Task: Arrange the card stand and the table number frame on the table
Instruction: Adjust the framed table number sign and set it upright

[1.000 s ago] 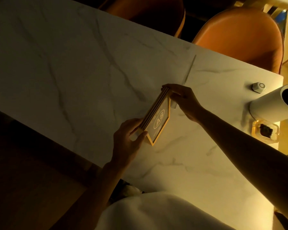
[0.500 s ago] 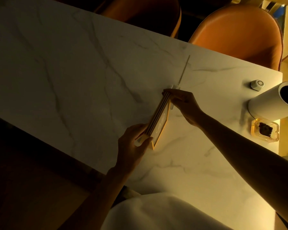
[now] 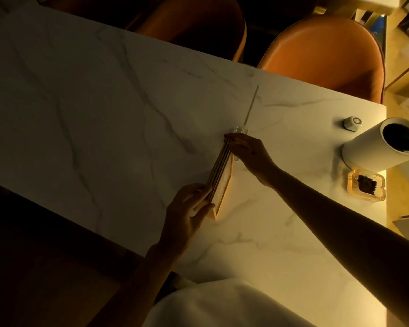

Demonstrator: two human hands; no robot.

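A gold-edged table number frame [image 3: 222,178] stands nearly upright on the white marble table [image 3: 104,114], seen almost edge-on from above. My left hand [image 3: 187,213] grips its near lower corner. My right hand [image 3: 248,152] holds its far top corner with the fingertips. Just beyond the frame stands a thin clear card stand [image 3: 249,109], seen edge-on as a pale line, with its small base [image 3: 240,130] right by my right fingertips. The frame's printed face is mostly hidden at this angle.
At the right end of the table stand a white cylinder [image 3: 373,149], a small white puck-like device [image 3: 352,123] and an amber glass ashtray [image 3: 366,185] with dark contents. Two orange chairs [image 3: 324,57] sit along the far edge. A white-clothed lap [image 3: 222,305] is at the near edge.
The frame has been tipped from leaning, with its number face showing, to almost upright and edge-on. Both hands kept their hold, and the card stand behind it came into view.
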